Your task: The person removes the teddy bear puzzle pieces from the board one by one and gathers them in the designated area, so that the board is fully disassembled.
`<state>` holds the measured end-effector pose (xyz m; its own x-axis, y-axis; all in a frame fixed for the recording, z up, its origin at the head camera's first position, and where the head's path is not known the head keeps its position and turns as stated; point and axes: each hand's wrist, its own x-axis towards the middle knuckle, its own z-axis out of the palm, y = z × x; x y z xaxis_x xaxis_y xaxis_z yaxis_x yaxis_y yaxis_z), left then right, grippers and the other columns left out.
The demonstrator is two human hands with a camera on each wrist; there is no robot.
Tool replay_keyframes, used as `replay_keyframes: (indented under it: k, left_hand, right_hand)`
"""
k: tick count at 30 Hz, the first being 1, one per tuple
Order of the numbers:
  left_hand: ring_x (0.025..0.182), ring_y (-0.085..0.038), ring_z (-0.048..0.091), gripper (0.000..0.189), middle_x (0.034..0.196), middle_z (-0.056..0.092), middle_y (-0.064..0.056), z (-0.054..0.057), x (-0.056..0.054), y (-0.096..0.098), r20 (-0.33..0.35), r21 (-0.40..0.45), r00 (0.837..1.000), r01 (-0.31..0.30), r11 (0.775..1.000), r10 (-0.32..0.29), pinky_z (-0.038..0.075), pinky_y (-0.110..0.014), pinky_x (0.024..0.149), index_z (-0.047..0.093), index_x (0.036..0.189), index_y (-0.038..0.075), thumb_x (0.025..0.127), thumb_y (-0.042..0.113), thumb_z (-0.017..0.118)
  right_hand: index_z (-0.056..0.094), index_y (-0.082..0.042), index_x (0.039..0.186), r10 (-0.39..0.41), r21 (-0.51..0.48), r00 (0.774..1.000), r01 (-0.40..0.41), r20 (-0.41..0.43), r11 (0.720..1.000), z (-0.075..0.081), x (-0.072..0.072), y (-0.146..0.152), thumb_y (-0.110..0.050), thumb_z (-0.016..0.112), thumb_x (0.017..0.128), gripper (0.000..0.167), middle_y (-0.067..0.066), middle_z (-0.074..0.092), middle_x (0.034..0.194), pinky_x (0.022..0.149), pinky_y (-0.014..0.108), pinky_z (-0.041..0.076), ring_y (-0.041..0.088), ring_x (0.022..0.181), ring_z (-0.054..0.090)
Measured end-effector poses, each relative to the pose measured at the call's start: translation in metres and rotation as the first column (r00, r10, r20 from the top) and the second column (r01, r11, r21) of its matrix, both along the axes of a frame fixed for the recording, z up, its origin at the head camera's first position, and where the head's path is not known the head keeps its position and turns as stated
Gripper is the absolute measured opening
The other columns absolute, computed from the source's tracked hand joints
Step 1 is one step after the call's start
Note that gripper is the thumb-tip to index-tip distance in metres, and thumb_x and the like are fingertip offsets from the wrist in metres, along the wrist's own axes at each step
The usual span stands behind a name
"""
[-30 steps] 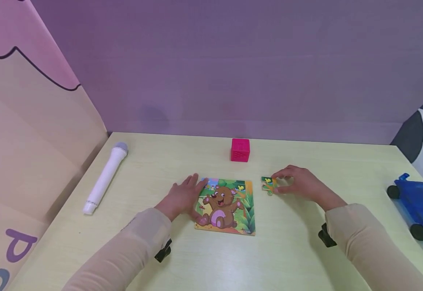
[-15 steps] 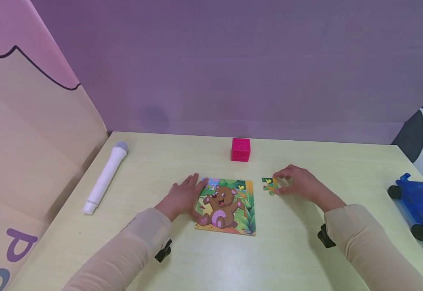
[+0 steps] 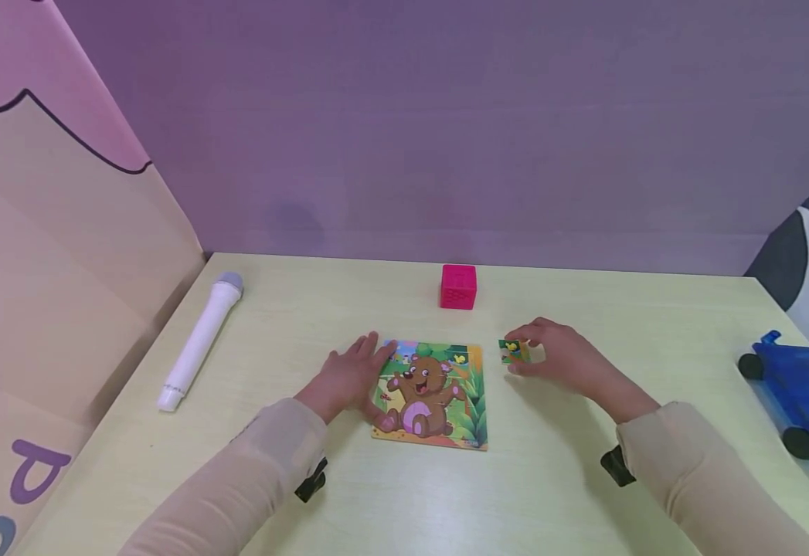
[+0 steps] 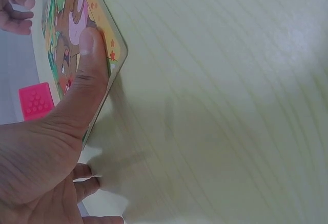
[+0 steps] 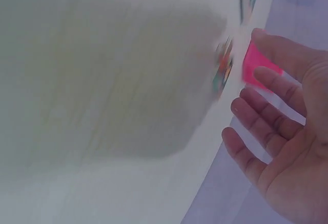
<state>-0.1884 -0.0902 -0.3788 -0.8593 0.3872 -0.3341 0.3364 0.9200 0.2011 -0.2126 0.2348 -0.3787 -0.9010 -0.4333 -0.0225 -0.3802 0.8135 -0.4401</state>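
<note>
A square bear jigsaw puzzle (image 3: 423,398) lies flat on the table. My left hand (image 3: 351,382) rests on its left side; in the left wrist view the thumb (image 4: 92,55) lies on the picture near a corner. Right of the puzzle is a small puzzle piece (image 3: 513,351) with a yellow bird on green. My right hand (image 3: 557,355) has thumb and finger apart around this piece in the head view. From the right wrist, the fingers (image 5: 251,116) look loosely spread, and the blurred piece (image 5: 223,70) lies on the table beyond them.
A pink cube (image 3: 458,286) stands behind the puzzle. To the left lies a white toy microphone (image 3: 201,344). A blue toy car (image 3: 800,398) sits at the right. Purple panel (image 3: 446,154) borders the table's far edge.
My right hand has shifted left, so its fingertips reach over the piece instead of staying at its right edge. The piece hardly moves. My left hand stays still on the puzzle.
</note>
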Motion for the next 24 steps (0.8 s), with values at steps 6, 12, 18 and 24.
replay_keyframes:
  k: [6, 12, 18, 24]
  left_hand:
    - [0.152, -0.039, 0.023, 0.12, 0.165, 0.021, -0.022, 0.0, 0.001, 0.001, -0.004, -0.006, 1.0, 0.001, 1.0, -0.001, 0.032, -0.066, 0.112, 0.027, 0.161, 0.009, 0.068, 0.048, 0.093]
    - [0.152, -0.039, 0.023, 0.12, 0.165, 0.021, -0.023, 0.0, 0.0, 0.0, -0.008, -0.005, 1.0, -0.003, 1.0, 0.003, 0.032, -0.066, 0.112, 0.027, 0.161, 0.009, 0.068, 0.047, 0.093]
    - [0.151, -0.039, 0.024, 0.121, 0.164, 0.022, -0.024, -0.002, 0.0, -0.001, -0.023, -0.004, 1.0, 0.016, 1.0, -0.016, 0.033, -0.067, 0.111, 0.027, 0.161, 0.009, 0.067, 0.048, 0.093]
    - [0.151, -0.039, 0.024, 0.121, 0.165, 0.021, -0.024, -0.004, -0.001, -0.001, -0.027, -0.004, 0.999, 0.019, 1.0, -0.019, 0.033, -0.067, 0.111, 0.027, 0.161, 0.009, 0.067, 0.048, 0.093]
  right_hand:
    - [0.069, -0.002, 0.126, 0.025, -0.048, 0.999, -0.023, 0.042, 0.999, 0.003, 0.013, -0.02, -0.028, 0.082, 0.086, 0.05, 0.011, 0.064, 0.115, 0.085, 0.046, 0.054, 0.027, 0.097, 0.062]
    - [0.071, -0.002, 0.122, 0.075, -0.039, 0.996, -0.073, 0.05, 0.997, 0.0, 0.025, -0.036, -0.028, 0.085, 0.084, 0.048, 0.01, 0.064, 0.11, 0.086, 0.046, 0.054, 0.03, 0.101, 0.062]
    - [0.075, -0.007, 0.115, 0.047, 0.017, 0.998, -0.048, 0.041, 0.999, -0.005, 0.036, -0.051, -0.034, 0.086, 0.082, 0.044, 0.008, 0.063, 0.11, 0.085, 0.045, 0.056, 0.028, 0.102, 0.062]
    - [0.076, -0.009, 0.114, 0.017, 0.094, 1.0, -0.017, -0.003, 0.995, -0.007, 0.042, -0.06, -0.035, 0.088, 0.08, 0.044, 0.006, 0.061, 0.108, 0.075, 0.041, 0.057, 0.025, 0.1, 0.061]
